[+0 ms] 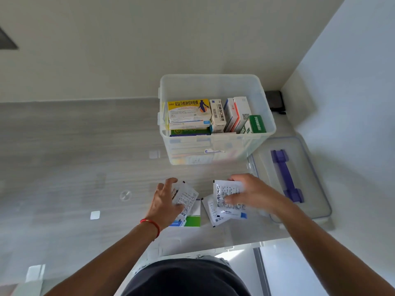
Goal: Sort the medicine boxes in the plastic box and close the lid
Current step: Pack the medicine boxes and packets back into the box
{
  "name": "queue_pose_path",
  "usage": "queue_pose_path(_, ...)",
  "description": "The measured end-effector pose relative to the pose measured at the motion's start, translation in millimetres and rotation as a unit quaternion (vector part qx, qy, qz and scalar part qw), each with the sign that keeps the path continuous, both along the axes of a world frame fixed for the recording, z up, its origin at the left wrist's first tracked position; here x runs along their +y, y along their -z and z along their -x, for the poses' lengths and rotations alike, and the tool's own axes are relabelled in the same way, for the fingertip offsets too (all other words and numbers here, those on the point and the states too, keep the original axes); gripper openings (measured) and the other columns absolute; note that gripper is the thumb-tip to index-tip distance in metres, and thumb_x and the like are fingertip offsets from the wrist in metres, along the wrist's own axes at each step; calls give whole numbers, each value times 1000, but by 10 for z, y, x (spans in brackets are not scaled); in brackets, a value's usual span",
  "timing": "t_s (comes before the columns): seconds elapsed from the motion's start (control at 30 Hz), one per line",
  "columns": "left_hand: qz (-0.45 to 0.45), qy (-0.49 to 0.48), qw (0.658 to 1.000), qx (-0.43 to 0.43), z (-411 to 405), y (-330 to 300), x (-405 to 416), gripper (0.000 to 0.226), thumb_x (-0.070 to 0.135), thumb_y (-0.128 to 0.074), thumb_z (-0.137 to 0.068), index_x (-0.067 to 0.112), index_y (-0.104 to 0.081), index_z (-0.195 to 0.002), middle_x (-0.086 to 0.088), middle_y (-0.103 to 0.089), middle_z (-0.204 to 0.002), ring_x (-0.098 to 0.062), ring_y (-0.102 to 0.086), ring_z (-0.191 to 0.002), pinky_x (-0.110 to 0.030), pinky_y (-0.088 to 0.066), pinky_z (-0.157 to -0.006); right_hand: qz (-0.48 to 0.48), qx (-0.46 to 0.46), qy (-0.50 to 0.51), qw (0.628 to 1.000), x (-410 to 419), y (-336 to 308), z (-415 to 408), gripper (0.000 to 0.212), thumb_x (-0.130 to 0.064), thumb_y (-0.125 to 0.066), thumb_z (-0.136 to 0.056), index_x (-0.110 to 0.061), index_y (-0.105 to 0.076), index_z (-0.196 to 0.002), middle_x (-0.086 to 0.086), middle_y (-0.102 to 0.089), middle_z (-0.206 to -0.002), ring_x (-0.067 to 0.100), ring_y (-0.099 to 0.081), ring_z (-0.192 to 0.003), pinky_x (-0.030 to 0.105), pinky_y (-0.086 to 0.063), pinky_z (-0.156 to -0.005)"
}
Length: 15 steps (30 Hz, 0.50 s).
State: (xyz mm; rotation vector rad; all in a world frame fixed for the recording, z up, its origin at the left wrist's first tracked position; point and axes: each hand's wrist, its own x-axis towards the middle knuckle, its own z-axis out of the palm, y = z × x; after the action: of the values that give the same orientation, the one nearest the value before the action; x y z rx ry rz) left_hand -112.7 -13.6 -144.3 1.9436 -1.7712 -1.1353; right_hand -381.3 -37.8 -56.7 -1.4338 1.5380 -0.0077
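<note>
Far left on the grey wood-grain tabletop (64, 146): a small white square sticker (95, 215), and beyond it a round clear disc (125, 195). Next, the left hand (165, 201), red cord bracelet (151, 224) at the wrist, fingers spread and pressed down flat on a white printed sachet (188, 197); not closed around it, merely resting on top. Under that sachet, partly hidden, a green-and-white medicine box (193, 218) lying flat on the table. Just beside, toward the middle, a second white sachet (210, 212) flat on the surface, overlapped by a third sachet (229, 195) with a blue corner. On that third sachet, the right hand (251, 194), fingers and thumb pinching its upper edge, palm down. Behind the hands, well apart from them, the clear plastic box (215, 82) standing open, about half filled: a yellow-fronted medicine box (189, 108) atop a flat stack at its left side, several white boxes (218, 115) standing on edge in the middle, a green box (257, 123) leaning at its right side. Right of the container and touching its lower corner, the transparent lid (316, 189) lying flat on the table, purple handle (286, 176) facing up. Far right, in the corner by the wall, a small dark object (275, 101), too blurred to identify.
</note>
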Motion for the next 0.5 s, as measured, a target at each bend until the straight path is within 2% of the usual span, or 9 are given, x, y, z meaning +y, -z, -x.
queue_pose_path(0.07, -6, -8, 999, 51, -23, -104, -37, 60, 7, -74, -76, 29, -48, -125, -1, -59, -112, -22, -60, -105, -24, -58, -73, 19, -53, -23, 998, -166, -386, 31, 31, -33, -86, -79, -39, -68, -104, -19, -76, -104, 1, -72, -96, 35, -59, -87)
queue_pose_path(0.13, 7, -14, 995, 94, -40, -264, -53, 53, 4, -75, -75, 31, -51, -114, 5, -65, -103, -12, -69, -89, -16, -57, -56, 73, -114, -21, 991, -380, -765, 46, 33, -33, -85, -81, -34, -69, -109, -14, -77, -105, 6, -75, -94, 34, -62, -78)
queue_pose_path(0.23, 38, -28, 990, 135, -40, -606, -76, 53, 5, -78, -72, 38, -54, -107, 18, -67, -91, 1, -70, -81, -16, -56, -54, 182, -185, 51, 964, -826, -1141, 7, 31, -34, -80, -76, -29, -70, -105, -6, -79, -98, 11, -78, -87, 26, -60, -63)
queue_pose_path(0.3, 60, -44, 982, 172, -36, -867, -108, 54, 3, -78, -72, 39, -56, -106, 17, -70, -88, -1, -71, -84, -18, -57, -55, 230, -190, 89, 950, -1218, -1149, -75, 28, -31, -75, -71, -25, -70, -99, -1, -78, -93, 14, -77, -85, 35, -58, -65)
queue_pose_path(0.4, 113, -72, 970, 202, -27, -1283, -193, 52, 1, -80, -74, 36, -59, -107, 20, -72, -90, -3, -72, -83, -17, -57, -56, 189, -160, 64, 967, -1743, -908, -290, 27, -17, -78, -77, -16, -71, -103, 5, -78, -98, 22, -76, -94, 45, -60, -84)
queue_pose_path(0.43, 132, -85, 965, 208, -27, -1410, -232, 51, 1, -81, -74, 34, -60, -108, 18, -73, -90, -3, -73, -82, -17, -57, -56, 165, -139, 33, 976, -1858, -804, -372, 28, -15, -80, -80, -15, -71, -105, 4, -78, -100, 23, -76, -96, 44, -60, -85)
queue_pose_path(0.5, 163, -110, 956, 219, -44, -1619, -338, 50, 2, -82, -75, 30, -61, -111, 11, -75, -91, -7, -74, -82, -22, -59, -59, 123, -100, -40, 987, -1986, -610, -531, 30, -20, -83, -82, -17, -71, -109, -2, -77, -97, 21, -74, -94, 34, -59, -75)
